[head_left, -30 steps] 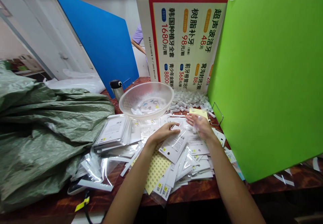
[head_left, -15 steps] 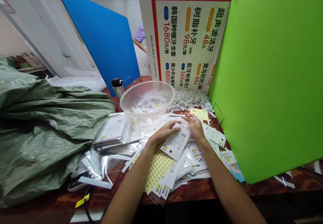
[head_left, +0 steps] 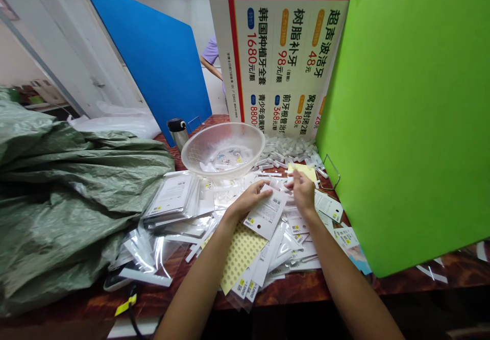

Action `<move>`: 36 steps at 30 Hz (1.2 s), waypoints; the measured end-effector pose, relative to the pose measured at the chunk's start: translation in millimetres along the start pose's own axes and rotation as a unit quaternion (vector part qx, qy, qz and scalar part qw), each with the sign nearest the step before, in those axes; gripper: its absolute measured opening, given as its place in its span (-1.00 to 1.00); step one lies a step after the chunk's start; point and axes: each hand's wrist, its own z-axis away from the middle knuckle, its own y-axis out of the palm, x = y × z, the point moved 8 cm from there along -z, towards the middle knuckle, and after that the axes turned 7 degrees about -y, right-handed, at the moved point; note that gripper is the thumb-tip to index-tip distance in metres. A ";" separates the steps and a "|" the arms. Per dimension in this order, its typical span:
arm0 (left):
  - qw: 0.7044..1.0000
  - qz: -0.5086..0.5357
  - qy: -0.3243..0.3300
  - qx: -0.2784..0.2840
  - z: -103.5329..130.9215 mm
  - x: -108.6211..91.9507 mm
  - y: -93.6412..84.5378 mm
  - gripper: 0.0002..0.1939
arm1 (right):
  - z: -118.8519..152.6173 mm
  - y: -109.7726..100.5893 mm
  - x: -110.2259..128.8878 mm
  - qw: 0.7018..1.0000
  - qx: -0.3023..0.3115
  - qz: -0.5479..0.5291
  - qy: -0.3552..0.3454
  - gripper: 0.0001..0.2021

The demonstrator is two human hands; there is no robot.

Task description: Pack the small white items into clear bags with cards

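A white printed card (head_left: 267,211) with a punched hole and a yellow label is gripped by my left hand (head_left: 248,199), thumb on top. Just right of the card is my right hand (head_left: 305,192), fingers curled in; whatever they may pinch is too small to make out. Under the held card lies a yellow sheet of round stickers (head_left: 243,258). More printed cards (head_left: 298,226) in clear sleeves spread beneath both hands. Beyond the right hand a second yellow sheet (head_left: 304,170) lies flat.
A translucent plastic basin (head_left: 225,171) holding small packets stands ahead, with a flask (head_left: 178,133) behind it. Small white pieces (head_left: 291,148) are heaped at the back. Green (head_left: 406,125), blue (head_left: 153,59) and printed (head_left: 283,64) boards stand around. A green tarp (head_left: 76,202) covers the left. Someone's purple sleeve (head_left: 210,51) shows behind.
My right hand has moved slightly right, away from the card, and its fingers have curled more. My left hand still holds the card in nearly the same place.
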 end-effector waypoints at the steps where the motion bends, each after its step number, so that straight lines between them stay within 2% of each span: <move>1: 1.000 0.003 -0.007 -0.002 1.4 -0.7 0.1 -0.38 | -1.3 -12.9 0.3 0.999 -0.051 0.001 0.011 -0.49; 3: 1.000 0.000 -0.021 -0.005 2.4 -0.2 -0.2 -0.37 | -5.2 -29.1 1.1 0.994 -0.102 -0.044 0.018 -0.59; 4: 1.000 -0.002 -0.023 -0.006 2.0 0.5 -0.6 -0.37 | -8.3 -30.2 1.0 0.991 -0.095 -0.094 0.019 -0.65; 6: 1.000 -0.001 -0.020 -0.005 -0.6 2.7 -1.2 -0.37 | -13.5 -21.3 0.8 0.980 -0.038 -0.194 0.023 -0.74; 8: 1.000 0.007 -0.006 -0.007 -4.0 4.4 -2.7 -0.37 | -13.7 -6.2 0.9 0.971 0.027 -0.234 0.030 -0.75; 11: 1.000 0.020 0.016 -0.004 -7.7 5.5 -3.9 -0.39 | -7.6 12.7 0.5 0.976 0.076 -0.204 0.021 -0.66; 14: 0.999 0.015 0.034 -0.004 -8.6 4.6 -4.5 -0.41 | -1.3 21.1 2.1 0.984 0.073 -0.165 -0.005 -0.61; 19: 0.999 0.005 0.032 -0.005 -9.3 6.8 -4.9 -0.40 | 0.2 13.8 13.9 0.992 0.033 -0.092 -0.083 -0.63; 26: 0.999 0.025 0.022 -0.005 -7.6 4.2 -4.7 -0.35 | 0.3 5.6 16.4 0.995 0.007 -0.056 -0.077 -0.59; 30: 0.999 0.027 0.025 -0.006 -5.8 2.0 -2.6 -0.38 | 4.0 9.1 15.0 0.997 0.027 -0.011 -0.074 -0.65; 32: 0.999 0.025 0.031 -0.011 -6.4 2.3 -2.3 -0.41 | 4.4 11.5 17.0 0.993 0.042 0.035 -0.102 -0.67; 36: 0.998 0.022 0.033 -0.047 -9.4 4.2 -7.1 -0.37 | 3.5 11.1 24.3 0.975 0.032 0.134 -0.172 -0.62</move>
